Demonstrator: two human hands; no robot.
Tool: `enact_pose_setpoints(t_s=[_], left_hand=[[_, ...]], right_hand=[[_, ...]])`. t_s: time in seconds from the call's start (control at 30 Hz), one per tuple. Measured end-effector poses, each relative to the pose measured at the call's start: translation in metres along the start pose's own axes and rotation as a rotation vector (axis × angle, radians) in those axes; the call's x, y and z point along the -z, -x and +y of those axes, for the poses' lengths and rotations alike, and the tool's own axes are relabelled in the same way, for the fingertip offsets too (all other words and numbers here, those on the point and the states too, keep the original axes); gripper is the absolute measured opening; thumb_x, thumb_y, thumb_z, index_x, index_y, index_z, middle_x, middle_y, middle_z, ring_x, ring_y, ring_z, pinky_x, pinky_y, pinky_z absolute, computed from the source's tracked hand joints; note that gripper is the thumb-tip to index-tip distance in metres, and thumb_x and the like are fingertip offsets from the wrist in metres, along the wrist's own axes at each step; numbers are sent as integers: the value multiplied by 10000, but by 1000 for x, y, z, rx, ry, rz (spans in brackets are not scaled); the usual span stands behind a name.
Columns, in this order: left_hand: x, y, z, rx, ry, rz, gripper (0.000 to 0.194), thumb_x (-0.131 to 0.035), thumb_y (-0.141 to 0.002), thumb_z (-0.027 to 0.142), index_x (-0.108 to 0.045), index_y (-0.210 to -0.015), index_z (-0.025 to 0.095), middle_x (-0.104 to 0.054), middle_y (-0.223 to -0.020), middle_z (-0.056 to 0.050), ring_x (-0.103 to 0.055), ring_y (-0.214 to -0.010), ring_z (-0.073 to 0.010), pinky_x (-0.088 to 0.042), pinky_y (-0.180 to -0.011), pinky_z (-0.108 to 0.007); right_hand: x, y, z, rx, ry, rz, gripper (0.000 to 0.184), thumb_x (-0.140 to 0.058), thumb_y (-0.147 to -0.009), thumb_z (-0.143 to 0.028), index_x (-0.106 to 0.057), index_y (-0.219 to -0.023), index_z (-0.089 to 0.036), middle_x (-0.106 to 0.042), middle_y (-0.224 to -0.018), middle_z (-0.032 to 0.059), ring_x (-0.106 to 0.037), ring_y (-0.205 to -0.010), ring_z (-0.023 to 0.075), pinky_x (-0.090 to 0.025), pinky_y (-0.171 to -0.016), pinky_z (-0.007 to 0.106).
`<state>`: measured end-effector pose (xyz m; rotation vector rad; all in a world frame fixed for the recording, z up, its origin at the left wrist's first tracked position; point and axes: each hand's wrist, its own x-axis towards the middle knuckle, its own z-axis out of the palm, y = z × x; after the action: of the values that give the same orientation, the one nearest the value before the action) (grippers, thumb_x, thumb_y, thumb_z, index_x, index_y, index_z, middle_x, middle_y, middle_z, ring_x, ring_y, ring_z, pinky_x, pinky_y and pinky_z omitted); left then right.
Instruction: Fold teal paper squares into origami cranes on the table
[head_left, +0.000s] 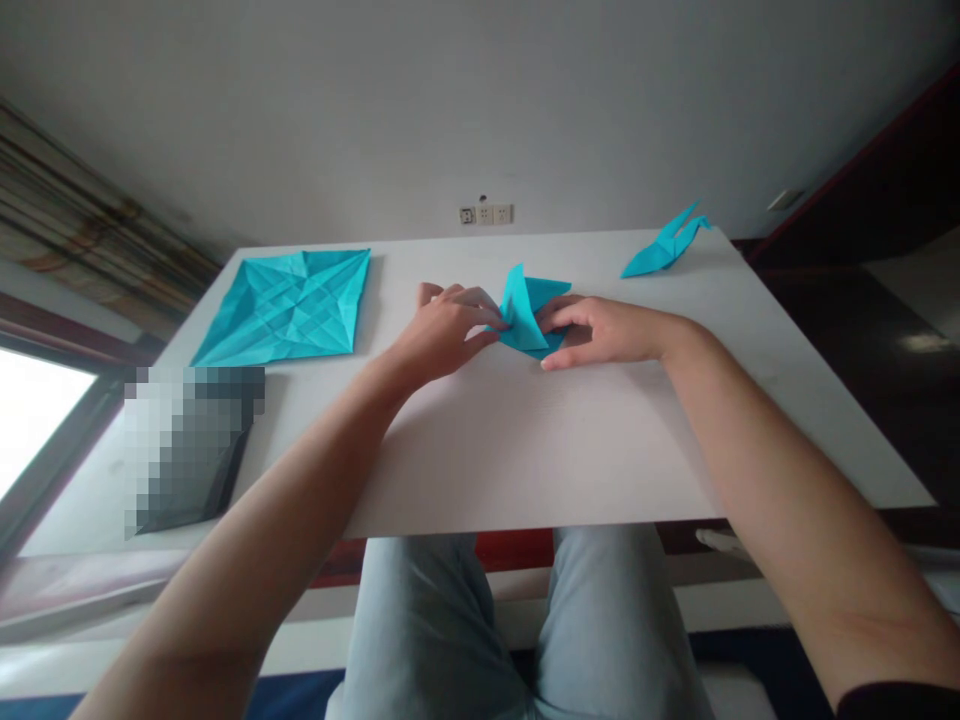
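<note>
Both hands are at a partly folded sheet of turquoise origami paper (527, 318) near the middle of the table. One pointed flap of it stands up, and other layers spread out to the right. From the left, my left hand (454, 328) pinches the paper's edge between thumb and fingers. My right hand (589, 328) has its fingers tucked in among the folds on the other side, the thumb low by the near edge. The right fingertips are partly hidden behind the raised flap.
A creased, spread-out turquoise sheet (292, 305) lies at the table's left. A folded turquoise paper crane (667, 245) sits at the far right. A flat, pixelated dark-edged object (199, 450) is at the near left. The white table (562, 450) backs against a wall with sockets (486, 215).
</note>
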<state>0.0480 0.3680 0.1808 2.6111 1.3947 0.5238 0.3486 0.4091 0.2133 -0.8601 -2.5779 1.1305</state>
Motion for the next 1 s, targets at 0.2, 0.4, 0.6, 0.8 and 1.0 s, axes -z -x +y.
enact_pose_setpoints(t_s=[0.2, 0.4, 0.6, 0.8, 1.0], left_hand=[[-2, -2, 0, -108, 75, 15, 273, -684, -1114, 332, -927, -1235, 304, -920, -1322, -49, -847, -1261, -325, -546, -1158, -510], [1, -2, 5, -90, 78, 16, 300, -704, -1113, 453, -928, -1236, 297, -925, -1313, -32, -881, -1227, -328, -608, -1157, -491], [-1, 0, 5, -52, 38, -4, 375, -657, -1103, 415, -878, -1359, 253, -891, -1422, -73, -853, -1277, -355, -621, -1193, -538], [-2, 1, 4, -54, 55, -34, 390, -655, -1038, 298, -808, -1390, 229, -828, -1499, -116, -814, -1343, -342, -609, -1232, -524], [-7, 4, 2, -74, 83, -37, 597, -760, -987, 399, -640, -1535, 195, -639, -1606, -227, -762, -1367, -381, -634, -1178, -539]], right_hand=[[2, 1, -1, -2, 1, 19, 346, -907, -916, -600, -944, -1071, -292, -881, -1351, 61, -777, -1291, 358, -583, -1196, 527], [5, 7, -2, -71, 12, 84, 390, -855, -950, -541, -947, -1240, -296, -913, -1263, 50, -815, -1166, 341, -591, -1073, 483], [4, 0, 12, 42, 403, 316, 264, -704, -1032, -357, -938, -1104, -258, -833, -1218, 121, -731, -1202, 394, -549, -1126, 587], [-2, -2, 19, 52, 593, 372, 227, -728, -1063, -365, -926, -1134, -278, -757, -1473, 148, -579, -1443, 508, -426, -1242, 748], [-10, -5, 25, 32, 567, 261, 252, -725, -1046, -352, -914, -1193, -272, -816, -1412, 157, -645, -1375, 464, -431, -1189, 664]])
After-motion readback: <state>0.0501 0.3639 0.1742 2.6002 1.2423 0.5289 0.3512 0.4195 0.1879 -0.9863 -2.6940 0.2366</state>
